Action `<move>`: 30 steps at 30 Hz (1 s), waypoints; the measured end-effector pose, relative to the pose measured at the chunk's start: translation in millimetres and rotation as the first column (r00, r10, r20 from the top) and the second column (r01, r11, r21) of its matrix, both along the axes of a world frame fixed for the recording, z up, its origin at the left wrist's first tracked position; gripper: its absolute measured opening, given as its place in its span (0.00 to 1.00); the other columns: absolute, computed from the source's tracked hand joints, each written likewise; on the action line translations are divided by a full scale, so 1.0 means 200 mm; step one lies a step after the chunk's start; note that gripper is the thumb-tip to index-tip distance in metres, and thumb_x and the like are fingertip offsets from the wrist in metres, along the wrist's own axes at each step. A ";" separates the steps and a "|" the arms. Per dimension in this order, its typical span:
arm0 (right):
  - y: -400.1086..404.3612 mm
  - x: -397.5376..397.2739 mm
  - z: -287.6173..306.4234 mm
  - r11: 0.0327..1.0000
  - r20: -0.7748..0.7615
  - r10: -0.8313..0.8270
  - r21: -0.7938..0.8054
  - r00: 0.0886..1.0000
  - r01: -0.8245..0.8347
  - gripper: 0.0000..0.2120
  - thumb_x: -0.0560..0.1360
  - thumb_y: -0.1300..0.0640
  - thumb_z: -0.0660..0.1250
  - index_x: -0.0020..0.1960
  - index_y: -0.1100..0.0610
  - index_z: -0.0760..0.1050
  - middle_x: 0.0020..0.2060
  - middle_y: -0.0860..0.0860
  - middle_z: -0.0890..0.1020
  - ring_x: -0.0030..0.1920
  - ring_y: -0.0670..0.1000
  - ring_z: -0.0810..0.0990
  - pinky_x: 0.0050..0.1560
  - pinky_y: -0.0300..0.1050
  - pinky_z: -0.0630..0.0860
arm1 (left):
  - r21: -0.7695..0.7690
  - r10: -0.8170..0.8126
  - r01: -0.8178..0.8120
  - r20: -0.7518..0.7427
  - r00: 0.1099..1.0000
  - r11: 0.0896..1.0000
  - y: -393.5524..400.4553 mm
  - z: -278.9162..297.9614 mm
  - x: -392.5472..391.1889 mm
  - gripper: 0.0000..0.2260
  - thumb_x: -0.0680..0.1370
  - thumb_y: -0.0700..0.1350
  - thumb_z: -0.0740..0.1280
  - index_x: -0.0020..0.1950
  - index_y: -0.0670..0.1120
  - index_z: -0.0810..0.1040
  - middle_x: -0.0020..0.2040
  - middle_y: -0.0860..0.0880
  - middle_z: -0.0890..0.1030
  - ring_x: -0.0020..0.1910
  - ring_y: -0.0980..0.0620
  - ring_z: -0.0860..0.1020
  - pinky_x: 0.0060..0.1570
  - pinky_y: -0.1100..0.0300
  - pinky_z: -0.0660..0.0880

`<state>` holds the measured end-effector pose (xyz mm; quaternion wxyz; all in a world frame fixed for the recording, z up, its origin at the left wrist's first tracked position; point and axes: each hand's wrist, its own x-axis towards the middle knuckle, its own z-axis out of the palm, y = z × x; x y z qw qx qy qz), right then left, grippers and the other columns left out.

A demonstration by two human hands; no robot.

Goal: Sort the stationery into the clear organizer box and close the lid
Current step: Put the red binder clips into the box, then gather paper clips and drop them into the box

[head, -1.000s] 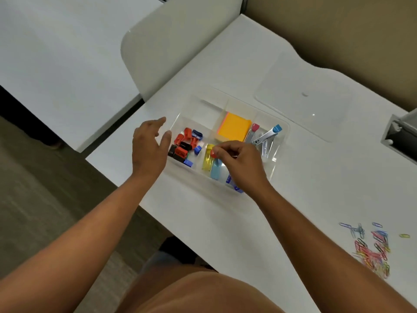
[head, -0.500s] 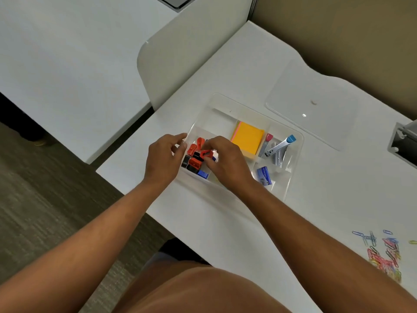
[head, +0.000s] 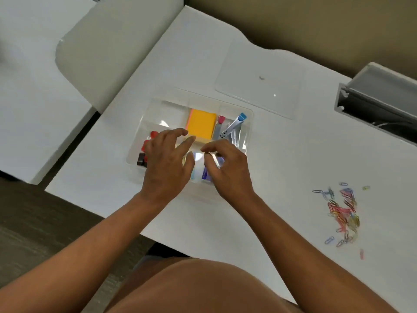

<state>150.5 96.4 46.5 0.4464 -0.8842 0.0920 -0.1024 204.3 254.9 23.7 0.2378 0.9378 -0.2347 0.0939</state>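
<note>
Here, on a smooth white table [head: 282, 168], a clear plastic organizer box [head: 249, 123] with thin dividers, uncovered; its flat clear lid [head: 259, 86] lying apart, just beyond the far right corner. Over the near half of the box, 2 bare hands, forearms reaching in from below. Left hand [head: 165, 163] palm down, fingers loosely spread and slightly bent above the red and black clips [head: 144, 154], gripping nothing. Right hand [head: 228, 168] curled, fingertips drawn toward the thumb; whether pinching anything, cannot tell through blur. Inside, a square orange sticky pad [head: 200, 124], a metal stapler [head: 233, 126] with blue tip. Off right, loose coloured wire paper clips [head: 345, 211].
</note>
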 end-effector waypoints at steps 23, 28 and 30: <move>-1.49 -1.25 -0.18 0.843 -0.350 -0.523 -0.346 0.777 0.412 0.19 0.74 0.54 0.77 0.63 0.53 0.80 0.58 0.51 0.78 0.59 0.54 0.76 0.56 0.47 0.77 | 0.017 -0.548 0.593 -0.362 0.754 0.805 -1.37 -0.15 -0.86 0.18 0.81 0.43 0.68 0.71 0.46 0.78 0.66 0.47 0.77 0.64 0.46 0.75 0.62 0.52 0.76; -1.52 -1.26 -0.24 0.877 -0.404 -0.457 -0.351 0.792 0.327 0.23 0.75 0.51 0.76 0.68 0.55 0.77 0.60 0.52 0.75 0.61 0.54 0.73 0.59 0.48 0.77 | -0.005 -0.464 0.524 -0.472 0.750 0.852 -1.43 -0.18 -0.93 0.20 0.81 0.45 0.68 0.73 0.47 0.76 0.67 0.49 0.75 0.67 0.49 0.73 0.63 0.57 0.73; -1.53 -1.25 -0.26 0.881 -0.386 -0.440 -0.361 0.810 0.306 0.21 0.77 0.52 0.74 0.68 0.56 0.78 0.60 0.52 0.76 0.61 0.54 0.74 0.60 0.48 0.76 | -0.017 -0.437 0.500 -0.511 0.740 0.866 -1.44 -0.18 -0.95 0.20 0.81 0.45 0.68 0.74 0.47 0.76 0.67 0.49 0.75 0.67 0.49 0.74 0.64 0.56 0.74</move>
